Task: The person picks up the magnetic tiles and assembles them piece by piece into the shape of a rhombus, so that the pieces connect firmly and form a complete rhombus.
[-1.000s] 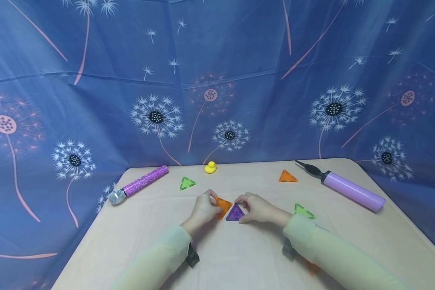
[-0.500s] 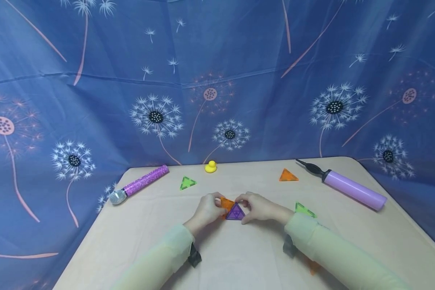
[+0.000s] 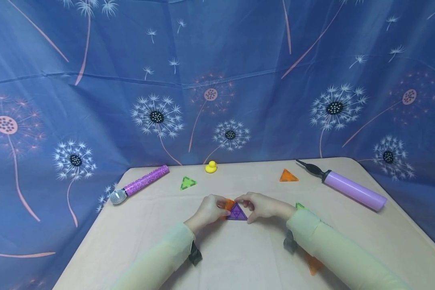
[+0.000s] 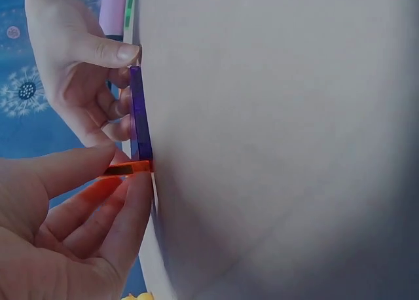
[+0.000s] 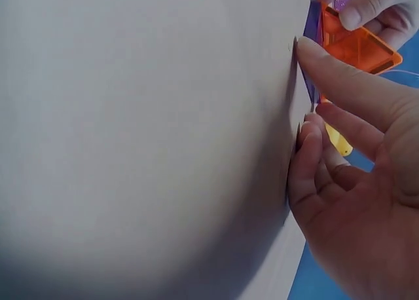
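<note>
A purple triangular magnetic tile (image 3: 237, 213) lies flat at the middle of the table. My right hand (image 3: 264, 205) holds it by the edges, thumb at the near right corner and index finger at the far tip. My left hand (image 3: 207, 211) pinches an orange triangular magnetic tile (image 5: 360, 48) between thumb and fingers. In the left wrist view that orange tile (image 4: 127, 169) stands on edge, roughly square to the end of the purple tile (image 4: 139, 116), and the two appear to touch. My left fingers hide part of the orange tile in the head view.
A glittery microphone (image 3: 145, 181), a green tile (image 3: 187, 183) and a yellow rubber duck (image 3: 211, 167) lie back left. Back right are another orange tile (image 3: 288, 176) and a purple balloon pump (image 3: 351, 191). My right sleeve partly covers a green tile (image 3: 299, 206) and an orange one (image 3: 313, 265).
My left hand has moved slightly right, tilting the orange tile up against the purple tile's left edge. The purple tile has shifted slightly right, and my right thumb with it.
</note>
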Available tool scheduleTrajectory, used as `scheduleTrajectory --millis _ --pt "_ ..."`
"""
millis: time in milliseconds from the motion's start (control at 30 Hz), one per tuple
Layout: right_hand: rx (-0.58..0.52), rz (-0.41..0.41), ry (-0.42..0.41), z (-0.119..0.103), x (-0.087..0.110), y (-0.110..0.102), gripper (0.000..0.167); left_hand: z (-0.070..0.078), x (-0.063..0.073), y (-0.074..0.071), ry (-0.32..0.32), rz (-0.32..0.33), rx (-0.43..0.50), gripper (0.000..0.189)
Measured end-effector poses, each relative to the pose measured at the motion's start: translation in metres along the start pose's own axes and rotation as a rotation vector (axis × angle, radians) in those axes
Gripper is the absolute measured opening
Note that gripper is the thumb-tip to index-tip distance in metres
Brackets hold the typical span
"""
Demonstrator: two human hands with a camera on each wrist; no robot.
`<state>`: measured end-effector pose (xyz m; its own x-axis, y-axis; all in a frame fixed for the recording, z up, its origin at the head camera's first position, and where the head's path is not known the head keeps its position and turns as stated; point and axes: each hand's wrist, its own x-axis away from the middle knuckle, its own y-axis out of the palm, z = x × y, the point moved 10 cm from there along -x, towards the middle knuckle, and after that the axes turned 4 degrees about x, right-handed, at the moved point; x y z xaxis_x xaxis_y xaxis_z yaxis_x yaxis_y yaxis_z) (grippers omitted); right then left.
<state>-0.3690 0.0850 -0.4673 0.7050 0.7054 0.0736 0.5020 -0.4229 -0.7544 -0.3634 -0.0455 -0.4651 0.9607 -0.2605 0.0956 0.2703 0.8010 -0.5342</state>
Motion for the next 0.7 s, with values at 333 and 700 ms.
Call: scheduleTrajectory --millis 333,700 --pt "-0.009 -0.065 -0.015 0.0010 -0.0038 0.0001 0.076 -0.0011 0.0004 0.0021 -0.010 -0.023 0.003 0.043" --pt "0.017 -0.070 -0.013 0.0028 -0.0070 -0.0015 0.075 -0.0034 -0.0008 0.0026 -0.012 -0.038 0.043 0.038"
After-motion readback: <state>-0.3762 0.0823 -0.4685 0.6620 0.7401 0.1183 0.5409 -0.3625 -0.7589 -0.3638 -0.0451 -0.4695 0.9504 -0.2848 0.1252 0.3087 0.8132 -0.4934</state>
